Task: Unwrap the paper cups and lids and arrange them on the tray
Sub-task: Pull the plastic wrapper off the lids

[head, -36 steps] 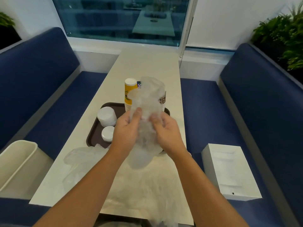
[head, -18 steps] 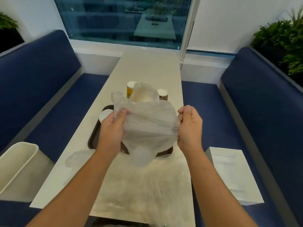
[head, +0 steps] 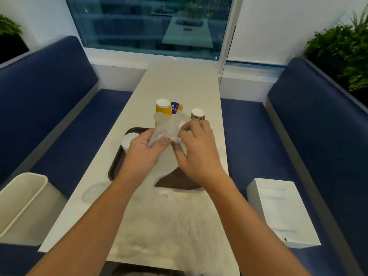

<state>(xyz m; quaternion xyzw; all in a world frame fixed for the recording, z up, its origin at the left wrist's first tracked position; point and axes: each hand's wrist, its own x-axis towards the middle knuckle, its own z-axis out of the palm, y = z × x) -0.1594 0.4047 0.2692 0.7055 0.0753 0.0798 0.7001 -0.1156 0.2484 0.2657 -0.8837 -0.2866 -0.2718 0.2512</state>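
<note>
Both hands meet over the dark brown plastic tray [head: 179,181], sharing a crumpled clear plastic wrapper [head: 166,127]. The left hand [head: 142,154] curls its fingers round the lower end and the right hand [head: 197,154] pinches the upper edge, a grip we judge suited to pulling the film open or bunching it up. Whether anything remains inside the wrapper we cannot tell. The tray holds a stack of round white lids [head: 129,139] on its left side. A stack of yellow paper cups [head: 163,108] and a small patterned paper cup [head: 198,114] stand at its far end. The white plastic bin [head: 23,204] beside the table's left edge we take to be for spent film.
</note>
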